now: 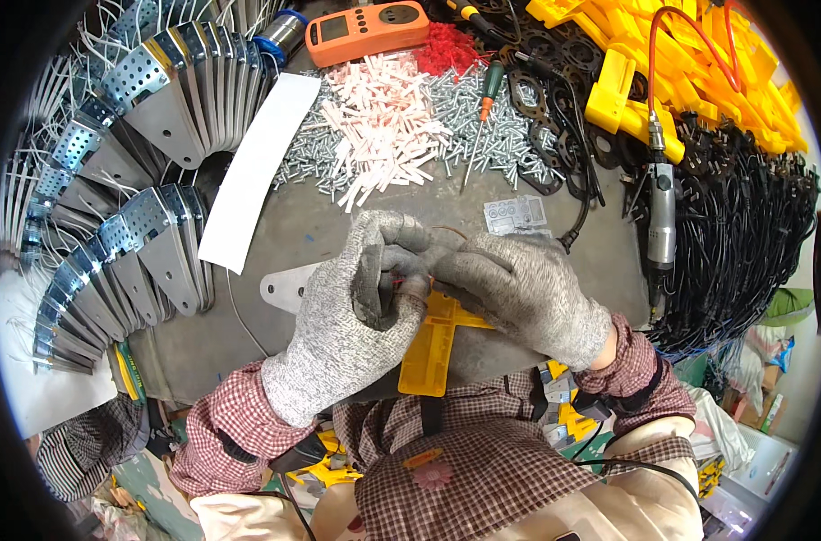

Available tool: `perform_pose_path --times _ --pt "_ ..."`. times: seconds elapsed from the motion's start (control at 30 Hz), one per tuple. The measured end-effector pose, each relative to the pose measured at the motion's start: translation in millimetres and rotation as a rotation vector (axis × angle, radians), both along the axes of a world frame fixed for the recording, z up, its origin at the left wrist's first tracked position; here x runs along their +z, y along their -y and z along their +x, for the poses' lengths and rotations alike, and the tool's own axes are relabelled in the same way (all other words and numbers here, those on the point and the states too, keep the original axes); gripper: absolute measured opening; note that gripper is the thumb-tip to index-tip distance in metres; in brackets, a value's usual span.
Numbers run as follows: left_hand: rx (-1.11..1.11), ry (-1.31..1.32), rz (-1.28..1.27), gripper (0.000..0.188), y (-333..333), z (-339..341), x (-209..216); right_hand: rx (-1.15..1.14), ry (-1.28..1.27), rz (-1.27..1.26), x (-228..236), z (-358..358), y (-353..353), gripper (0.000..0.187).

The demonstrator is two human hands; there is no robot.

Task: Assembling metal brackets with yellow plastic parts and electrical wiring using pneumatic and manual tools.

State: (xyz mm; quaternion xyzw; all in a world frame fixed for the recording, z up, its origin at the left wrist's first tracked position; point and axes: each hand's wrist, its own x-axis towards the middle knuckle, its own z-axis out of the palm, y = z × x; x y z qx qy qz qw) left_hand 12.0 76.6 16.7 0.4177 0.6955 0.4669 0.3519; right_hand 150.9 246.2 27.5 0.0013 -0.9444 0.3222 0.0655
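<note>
My left hand [352,298] and my right hand [523,293], both in grey knit gloves, meet over the near part of the worktable. Their fingers are closed and pinched close together. A tiny bit of red shows among the left fingertips, and a thin brownish wire [453,232] arcs just above the hands; what the fingers hold is mostly hidden. Beneath them lies a yellow plastic housing [428,353], partly covered by the hands. To the left of my left hand, a flat grey metal blade with holes [282,287] sits partly under the glove.
Metal blades with perforated brackets [162,126] stand in rows at left, beside a white strip [259,171]. Behind are pale sleeves [379,122], screws [510,135], a screwdriver [487,104] and an orange meter [367,34]. At right hang a power driver [661,216], black cords [744,234] and yellow housings [699,72].
</note>
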Motion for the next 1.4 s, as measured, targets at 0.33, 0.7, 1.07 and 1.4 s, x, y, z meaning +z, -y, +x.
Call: perform_pose_path --times 0.33,0.7,1.07,1.4 --pt "0.06 -0.28 0.166 0.029 -1 12 -5 -0.067 -0.009 -0.307 -12 4 -8 0.023" --pt "-0.194 -1.246 -0.316 0.041 75 -6 46 -0.268 0.114 -0.612 -37 12 -13 0.024" --pt "-0.294 -0.979 -0.113 0.028 98 -68 36 -0.424 -0.367 -0.333 -11 -146 -151 0.059" --pt "0.094 -0.308 0.32 0.025 11 -31 1 -0.605 -0.719 0.152 44 -70 -117 0.017"
